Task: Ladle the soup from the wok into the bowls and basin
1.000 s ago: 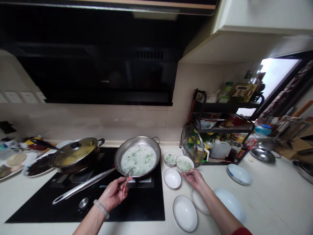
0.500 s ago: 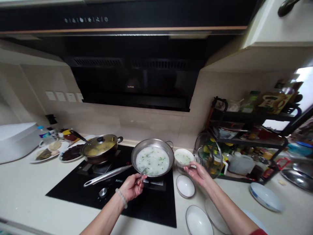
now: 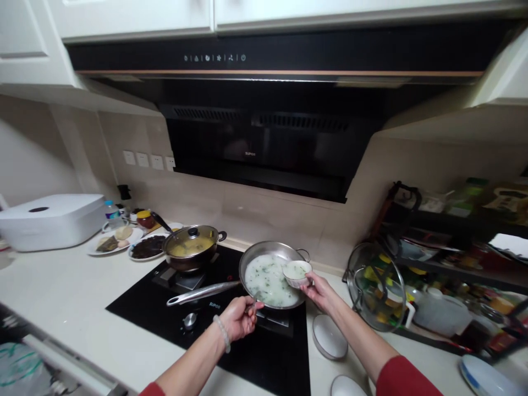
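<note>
My left hand (image 3: pixel 240 318), with a beaded bracelet at the wrist, is closed on the thin handle of a spoon (image 3: pixel 258 297). The spoon's end dips into the white porridge with green bits (image 3: pixel 268 278). That porridge fills part of a steel frying pan (image 3: pixel 249 254) on the right burner. In my right hand (image 3: pixel 317 291) is a small white bowl (image 3: pixel 295 280), gripped at its right rim and held over the pan's right side. Some of the same porridge lies in the bowl.
A lidded pan (image 3: pixel 192 253) stands on the left burner, with plates of food (image 3: pixel 149 247) beside it. White bowls (image 3: pixel 330 336) sit right of the black cooktop (image 3: pixel 247 352). A glass lid (image 3: pixel 376 286) leans on the spice rack (image 3: pixel 445 250). The range hood (image 3: pixel 264 137) overhangs the stove.
My right hand has lifted the bowl from the counter side and moved it left over the pan. My left hand stays at the pan's near rim. The view has swung left.
</note>
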The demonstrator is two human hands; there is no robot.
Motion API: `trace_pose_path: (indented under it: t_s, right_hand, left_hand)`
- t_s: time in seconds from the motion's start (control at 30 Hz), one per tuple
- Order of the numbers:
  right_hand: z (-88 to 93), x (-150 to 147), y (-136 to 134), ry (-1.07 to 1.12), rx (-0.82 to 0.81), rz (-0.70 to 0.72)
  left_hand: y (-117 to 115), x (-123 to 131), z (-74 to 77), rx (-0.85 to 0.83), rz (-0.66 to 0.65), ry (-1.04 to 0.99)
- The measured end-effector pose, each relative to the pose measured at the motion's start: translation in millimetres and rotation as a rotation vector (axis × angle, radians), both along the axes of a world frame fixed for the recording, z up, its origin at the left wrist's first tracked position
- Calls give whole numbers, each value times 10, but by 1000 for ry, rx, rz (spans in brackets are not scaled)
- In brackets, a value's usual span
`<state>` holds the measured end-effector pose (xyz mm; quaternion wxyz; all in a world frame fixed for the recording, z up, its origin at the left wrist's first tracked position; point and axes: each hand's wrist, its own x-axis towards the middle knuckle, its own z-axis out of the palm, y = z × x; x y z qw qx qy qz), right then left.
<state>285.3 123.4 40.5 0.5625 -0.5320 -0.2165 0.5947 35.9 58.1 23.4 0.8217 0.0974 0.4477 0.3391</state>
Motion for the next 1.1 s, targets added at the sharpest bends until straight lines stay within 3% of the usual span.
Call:
trace_pose_path:
  t_s: [0.27,0.47,0.57,0.67,0.73,0.8,0.97,1.1]
  right_hand:
    - [-33,-60,238,-415,-7,2]
    - [66,-31,338,-657,207,-5]
    - [101,-38,260,-820,357,100]
    - [98,-59,141,-1166,525,290]
    - [88,-70,89,-1318,567,340]
    - [80,-73,73,-1268,566,279]
    - [71,9,63,-462,182,-58]
    - [42,193,-94,-199,38,-84]
  left_hand:
    - [-15,-33,18,13,-4,3]
    - [-29,-36,21,20,-10,3]
    - [-37,-26,26,12,-12,-4]
    - [-46,-11,45,11,-16,-2]
    - [-49,-1,55,8,-16,7]
    - [-49,7,56,4,-16,14]
    - [-44,9,28,7,-15,12]
    - [-46,10,26,11,-12,11]
